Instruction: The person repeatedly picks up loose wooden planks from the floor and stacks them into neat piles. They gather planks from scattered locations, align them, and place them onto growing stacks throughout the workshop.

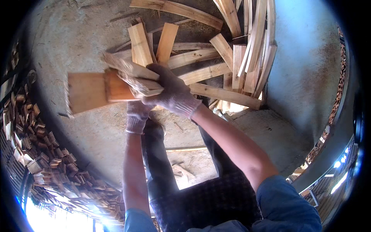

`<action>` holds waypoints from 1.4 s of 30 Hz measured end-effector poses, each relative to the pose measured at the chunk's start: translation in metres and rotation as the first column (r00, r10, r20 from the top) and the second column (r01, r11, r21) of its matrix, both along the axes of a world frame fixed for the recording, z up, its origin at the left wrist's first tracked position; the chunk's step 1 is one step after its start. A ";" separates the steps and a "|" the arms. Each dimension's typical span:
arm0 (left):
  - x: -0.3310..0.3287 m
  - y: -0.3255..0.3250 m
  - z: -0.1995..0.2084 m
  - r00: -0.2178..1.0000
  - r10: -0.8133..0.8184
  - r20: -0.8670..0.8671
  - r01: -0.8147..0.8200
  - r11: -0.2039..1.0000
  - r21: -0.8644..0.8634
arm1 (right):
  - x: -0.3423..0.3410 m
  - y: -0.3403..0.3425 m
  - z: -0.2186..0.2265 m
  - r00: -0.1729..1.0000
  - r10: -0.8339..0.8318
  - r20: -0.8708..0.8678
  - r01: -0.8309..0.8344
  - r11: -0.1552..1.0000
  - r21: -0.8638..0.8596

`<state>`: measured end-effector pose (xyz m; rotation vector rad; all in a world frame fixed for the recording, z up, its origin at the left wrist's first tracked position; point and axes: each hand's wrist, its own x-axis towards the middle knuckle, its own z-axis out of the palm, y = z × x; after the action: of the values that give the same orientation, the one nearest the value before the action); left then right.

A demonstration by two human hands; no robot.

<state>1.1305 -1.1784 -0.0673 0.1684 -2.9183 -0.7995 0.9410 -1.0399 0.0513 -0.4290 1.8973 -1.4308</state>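
My right hand (170,87), in a pale knitted glove, is closed round a small stack of short wooden boards (135,71), their rough ends blurred by motion. Just below and left of it is my left hand (138,113), gloved too, at the near ends of flatter wooden boards (87,93) that stick out to the left. The left fingers are mostly hidden behind the wood and the right hand, but the hand appears to grip these boards.
Loose planks (201,58) lie criss-cross on the concrete floor (62,42) ahead, with more leaning in a heap (251,50) at the far right. A big pile of short wood pieces (50,154) lines the left side. My legs (156,154) are below my hands.
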 end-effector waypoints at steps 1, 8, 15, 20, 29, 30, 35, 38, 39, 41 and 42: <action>-0.005 -0.006 -0.008 1.000 0.001 0.005 -0.001 1.000 0.002 | -0.007 -0.012 0.003 1.000 0.005 0.003 -0.005 0.995 0.096; -0.082 -0.027 0.053 0.883 0.353 0.308 -0.466 0.599 0.651 | -0.047 -0.058 0.042 0.993 -0.090 0.071 0.062 0.941 0.331; -0.110 -0.037 -0.068 0.693 0.406 0.595 -0.666 0.677 0.314 | -0.068 -0.051 -0.105 0.931 -0.225 0.287 0.047 0.854 0.519; -0.069 -0.028 -0.120 0.756 0.317 0.572 -0.654 0.345 0.673 | 0.006 0.019 -0.214 0.824 -0.362 0.436 0.148 0.880 0.452; -0.027 -0.084 -0.159 0.621 0.053 0.782 -0.765 -0.179 0.619 | 0.005 0.031 -0.247 0.826 -0.127 0.549 -0.040 0.959 0.281; -0.029 -0.079 -0.155 0.610 0.089 0.787 -0.771 -0.159 0.616 | 0.007 0.023 -0.242 0.852 -0.017 0.523 -0.118 0.967 0.224; -0.003 -0.067 -0.112 0.741 0.082 0.667 -0.654 -0.139 0.744 | 0.024 -0.021 -0.192 0.716 0.015 0.698 -0.138 0.983 0.122; 0.015 -0.038 -0.069 0.763 0.093 0.639 -0.641 -0.017 0.767 | 0.049 -0.005 -0.162 0.804 -0.015 0.594 -0.089 0.985 0.146; 0.025 -0.032 -0.049 0.758 0.116 0.642 -0.650 0.041 0.759 | 0.056 -0.005 -0.137 0.747 -0.047 0.663 -0.081 0.984 0.161; 0.031 -0.019 -0.007 0.735 0.188 0.651 -0.659 -0.025 0.752 | 0.060 -0.007 -0.079 0.697 -0.037 0.716 -0.066 0.991 0.115; 0.028 -0.008 0.021 0.733 0.202 0.650 -0.644 -0.104 0.758 | 0.057 -0.006 -0.045 0.635 -0.085 0.768 -0.028 0.991 0.132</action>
<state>1.1587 -1.1861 -0.0465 1.4193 -1.4481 -2.5907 0.9978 -1.0464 0.0062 0.2783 1.2548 -1.2052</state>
